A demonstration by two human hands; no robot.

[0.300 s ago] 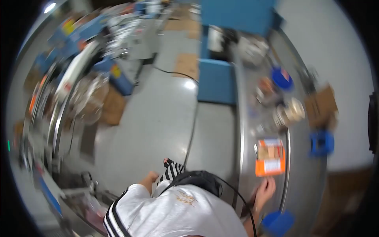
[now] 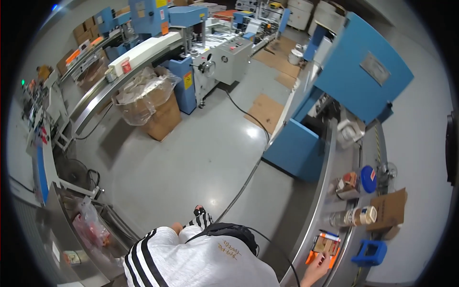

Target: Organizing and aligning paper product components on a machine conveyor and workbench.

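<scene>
On the metal counter at the right, my right hand reaches over the near end of a flat orange and white packet. Its fingers look stretched out and touch the packet or the small light-brown piece lying on it. A dark pen-like stick lies along the packet's far edge. Just past my shirt, a bit of my left hand or forearm shows by my leg. The fingers on that side are hidden, so I cannot tell what they do.
Beyond the packet stand clear jars, one blue-lidded. A blue holder and cardboard box flank the counter. A blue machine stands ahead; a cable crosses the floor. A plastic-lined carton sits left.
My view has swung, bringing more of the machines at the left and ahead into sight. My right hand has moved from just short of the orange packet onto its near end. My left arm is more hidden.
</scene>
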